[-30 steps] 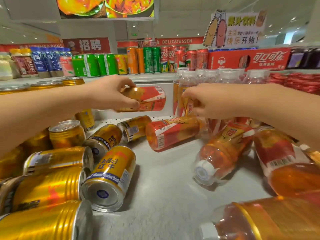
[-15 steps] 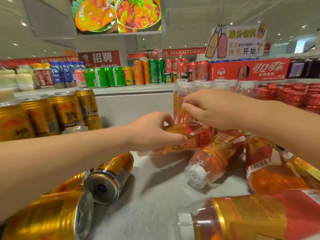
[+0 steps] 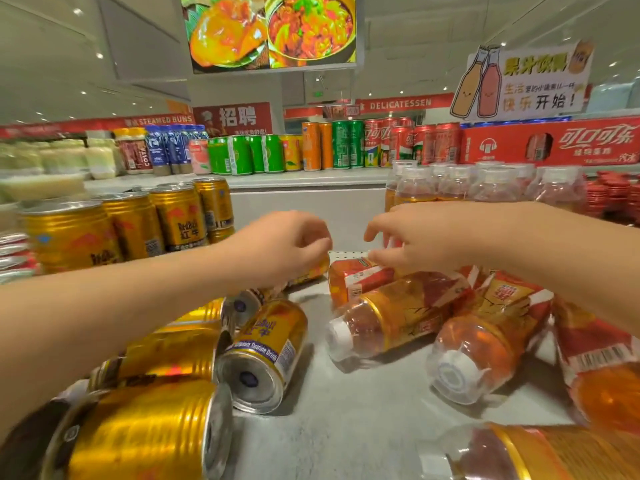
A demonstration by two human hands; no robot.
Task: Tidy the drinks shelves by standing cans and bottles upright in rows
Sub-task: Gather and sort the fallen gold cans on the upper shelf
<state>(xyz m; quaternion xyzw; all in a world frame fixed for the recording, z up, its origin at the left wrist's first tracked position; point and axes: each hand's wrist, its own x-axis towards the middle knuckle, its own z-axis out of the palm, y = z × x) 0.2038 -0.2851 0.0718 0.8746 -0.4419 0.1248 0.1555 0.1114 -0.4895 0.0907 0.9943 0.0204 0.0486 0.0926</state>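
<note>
My left hand [image 3: 287, 247] is curled over a gold can [image 3: 313, 271] lying at the back of the grey shelf [image 3: 346, 417]; only the can's end shows under my fingers. My right hand [image 3: 415, 240] reaches down from the right, its fingertips on a red-labelled tea bottle [image 3: 353, 280] that lies on its side. More tea bottles [image 3: 398, 320] [image 3: 485, 344] lie tipped over at the right. Gold cans [image 3: 263, 355] [image 3: 149, 434] lie scattered at the left. Upright gold cans [image 3: 176, 220] stand in a row at the back left, and upright tea bottles [image 3: 491, 187] at the back right.
A higher shelf behind holds rows of green, orange and red cans [image 3: 346, 143] and a red cola carton [image 3: 554, 143]. Red-capped bottles [image 3: 613, 195] fill the far right. A paper juice sign [image 3: 523, 81] and a food screen [image 3: 273, 29] hang above.
My left hand lowered the tea bottle it was carrying onto the shelf and moved left onto a gold can. My right hand came down onto that bottle. The camera tilted upward.
</note>
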